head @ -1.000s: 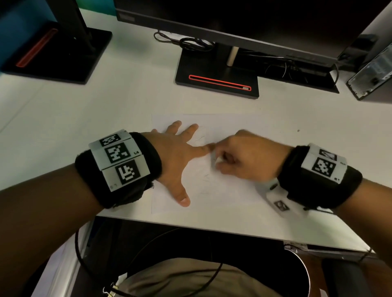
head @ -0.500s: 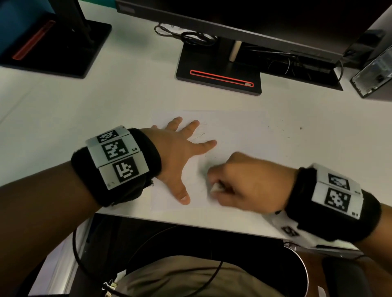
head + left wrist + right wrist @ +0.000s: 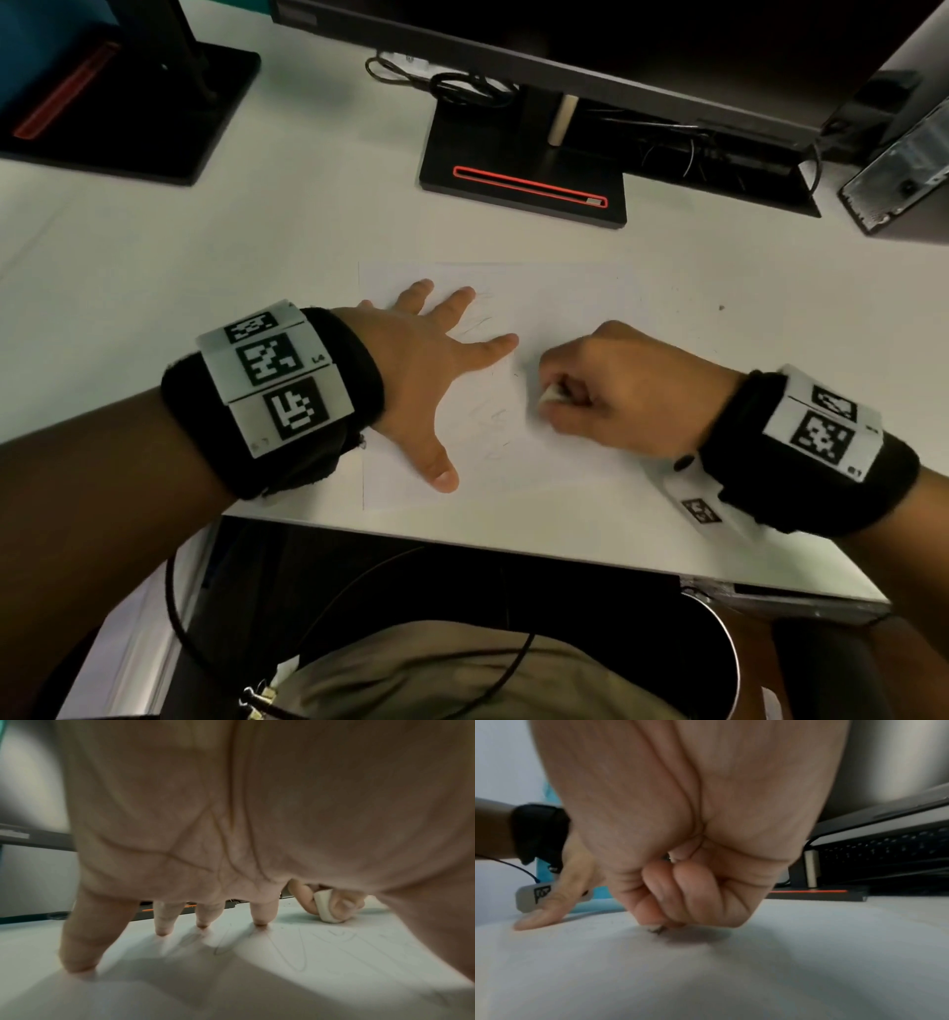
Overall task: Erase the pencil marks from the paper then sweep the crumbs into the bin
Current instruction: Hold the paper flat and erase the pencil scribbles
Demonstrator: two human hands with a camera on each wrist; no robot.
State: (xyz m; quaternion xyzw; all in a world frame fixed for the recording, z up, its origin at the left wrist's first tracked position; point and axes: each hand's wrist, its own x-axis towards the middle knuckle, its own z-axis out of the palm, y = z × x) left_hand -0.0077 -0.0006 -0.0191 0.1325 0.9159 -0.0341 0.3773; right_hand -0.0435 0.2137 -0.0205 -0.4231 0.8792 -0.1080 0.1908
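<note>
A white sheet of paper (image 3: 565,303) lies on the white desk, with faint pencil marks (image 3: 493,419) near its middle. My left hand (image 3: 436,370) lies flat on the paper's left part, fingers spread and straight. My right hand (image 3: 606,395) is curled into a fist just right of the marks and pinches a small white eraser (image 3: 552,394), whose tip presses on the paper. In the left wrist view the eraser (image 3: 325,907) shows beyond my spread fingers (image 3: 164,919), with pencil marks (image 3: 295,949) in front. In the right wrist view my fist (image 3: 687,882) hides the eraser.
A monitor stand (image 3: 524,169) with a red stripe stands behind the paper, cables beside it. A second black stand (image 3: 128,108) is at the far left, a grey box (image 3: 904,169) at the far right. A round bin rim (image 3: 729,663) shows below the desk's front edge.
My right hand with the eraser went from beside my left index finger towards me, then back up a little. The left hand has stayed flat on the paper.
</note>
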